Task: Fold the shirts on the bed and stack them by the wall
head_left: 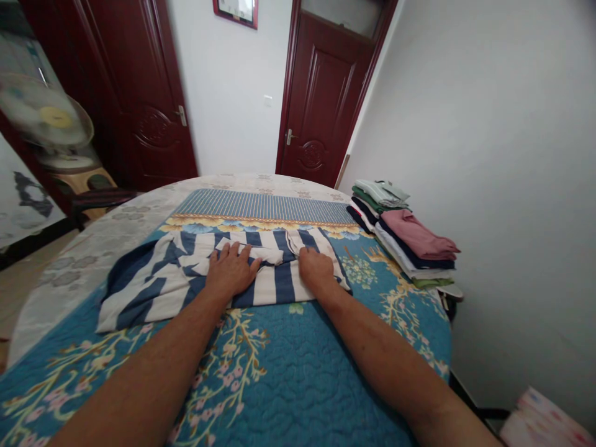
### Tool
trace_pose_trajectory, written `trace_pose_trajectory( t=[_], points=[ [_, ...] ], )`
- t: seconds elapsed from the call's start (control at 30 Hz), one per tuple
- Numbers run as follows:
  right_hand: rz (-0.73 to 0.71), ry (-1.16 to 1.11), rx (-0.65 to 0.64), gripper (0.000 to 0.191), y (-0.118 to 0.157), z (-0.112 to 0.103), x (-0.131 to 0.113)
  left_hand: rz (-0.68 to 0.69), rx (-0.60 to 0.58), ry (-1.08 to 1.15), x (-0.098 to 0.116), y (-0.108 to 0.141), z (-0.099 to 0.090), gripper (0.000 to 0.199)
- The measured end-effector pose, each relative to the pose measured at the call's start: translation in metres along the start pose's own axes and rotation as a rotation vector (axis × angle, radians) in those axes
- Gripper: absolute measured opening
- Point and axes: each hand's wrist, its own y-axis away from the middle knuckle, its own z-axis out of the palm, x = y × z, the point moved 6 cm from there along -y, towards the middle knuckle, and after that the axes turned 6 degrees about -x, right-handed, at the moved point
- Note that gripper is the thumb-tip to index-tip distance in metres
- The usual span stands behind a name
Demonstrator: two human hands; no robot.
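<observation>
A striped shirt (265,288), navy and white, lies partly folded across the middle of the table, its wider crumpled part reaching to the left. My left hand (230,268) rests flat on the shirt with its fingers spread. At the shirt's right part, my right hand (315,268) is closed, its fingers curled on a bit of the fabric. The exact grip of the right fingertips is hidden behind the hand.
A teal floral quilted cover (307,366) lies over a round table with a pale patterned tablecloth (60,279). Stacks of folded clothes (419,239) sit at the right edge by the white wall. A fan (53,118) stands at far left, near dark red doors (326,93).
</observation>
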Motion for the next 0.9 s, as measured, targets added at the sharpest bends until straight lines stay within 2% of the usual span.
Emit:
trace_pose_trajectory(
  t=[0.27, 0.6, 0.9],
  points=[
    [-0.003, -0.079, 0.029, 0.038, -0.004, -0.008, -0.009, 0.004, 0.0, 0.006, 0.0, 0.0, 0.0, 0.071],
    [-0.069, -0.065, -0.02, 0.036, 0.003, -0.003, -0.02, -0.02, -0.026, 0.026, 0.001, 0.002, -0.002, 0.072],
    [-0.011, -0.093, 0.02, 0.038, -0.007, -0.006, -0.012, -0.022, -0.025, 0.002, 0.002, 0.003, -0.001, 0.074]
  ],
)
